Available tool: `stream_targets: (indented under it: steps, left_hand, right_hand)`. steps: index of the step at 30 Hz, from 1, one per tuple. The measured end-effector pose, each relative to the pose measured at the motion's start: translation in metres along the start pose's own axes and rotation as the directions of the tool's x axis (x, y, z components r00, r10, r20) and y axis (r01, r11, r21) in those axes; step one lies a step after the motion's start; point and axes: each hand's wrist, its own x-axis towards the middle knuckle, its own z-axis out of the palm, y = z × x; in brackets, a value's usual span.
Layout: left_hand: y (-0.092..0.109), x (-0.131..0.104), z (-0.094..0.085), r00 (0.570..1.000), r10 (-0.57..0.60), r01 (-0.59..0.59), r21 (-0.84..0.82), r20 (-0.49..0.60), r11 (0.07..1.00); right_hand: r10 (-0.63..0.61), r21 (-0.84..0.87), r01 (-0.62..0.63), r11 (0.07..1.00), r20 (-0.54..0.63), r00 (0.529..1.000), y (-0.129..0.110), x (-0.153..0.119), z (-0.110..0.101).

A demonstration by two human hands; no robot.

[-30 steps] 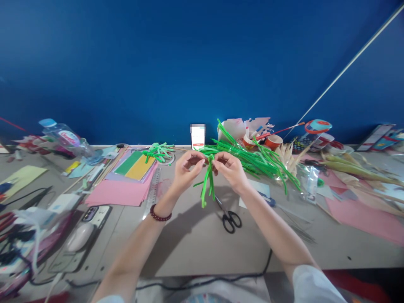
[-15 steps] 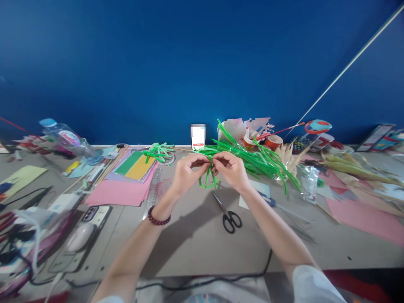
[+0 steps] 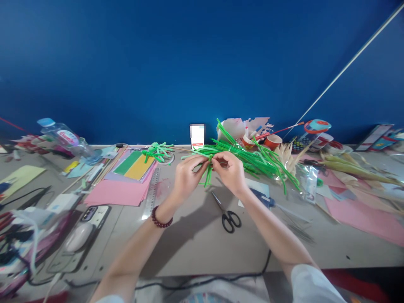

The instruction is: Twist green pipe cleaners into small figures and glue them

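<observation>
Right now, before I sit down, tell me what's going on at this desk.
A person's left hand and right hand meet, pinching a small cluster of green fuzzy stems whose loose ends stick out below the fingertips. Black-handled scissors lie on the desk, out of both hands. A larger green bundle lies behind the right hand, and a lit phone stands against the blue wall.

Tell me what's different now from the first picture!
The dangling ends of the green fuzzy stems moved up, so the tip of the black scissors shows clearly now. The left hand and right hand still pinch the stems. The scissors stayed put.
</observation>
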Motion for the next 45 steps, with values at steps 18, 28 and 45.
stream_targets:
  steps: [18, 28, 45]
  left_hand:
    - [0.001, -0.006, 0.005, 0.995, 0.056, -0.047, 0.115, -0.078, 0.992]
    - [0.001, -0.008, 0.006, 0.993, 0.069, -0.054, 0.147, -0.098, 0.988]
    - [0.005, -0.001, -0.001, 0.995, -0.097, 0.094, -0.079, -0.033, 0.992]
  right_hand:
    - [-0.132, -0.146, 0.124, 0.982, -0.045, 0.99, -0.008, -0.002, 0.003]
    - [-0.177, -0.185, 0.171, 0.968, -0.012, 0.984, -0.01, -0.003, 0.004]
    - [-0.036, 0.035, 0.036, 0.999, 0.021, 0.999, -0.008, -0.001, 0.003]
